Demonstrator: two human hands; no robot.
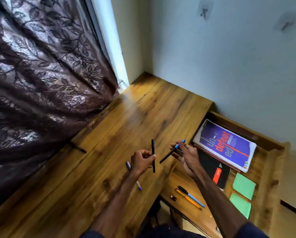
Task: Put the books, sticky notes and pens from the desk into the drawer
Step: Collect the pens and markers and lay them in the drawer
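My left hand (141, 161) pinches a black pen (153, 156) upright above the wooden desk (119, 134). My right hand (186, 156) grips a black pen with a blue cap (172, 151) at the edge of the open drawer (265, 162). A purple-capped clear pen (128, 165) lies on the desk, partly hidden under my left forearm. Inside the drawer lie a purple book (225, 145), a black notebook (214, 167) beneath it, two green sticky-note pads (244, 186) (241, 205), an orange pen (189, 199) and a blue pen (192, 196).
A dark lace curtain (40, 79) hangs along the desk's left side. A black pen (78, 147) rests at the desk edge under the curtain. A small dark cap-like item (173, 197) sits in the drawer. The pale wall (221, 57) stands behind.
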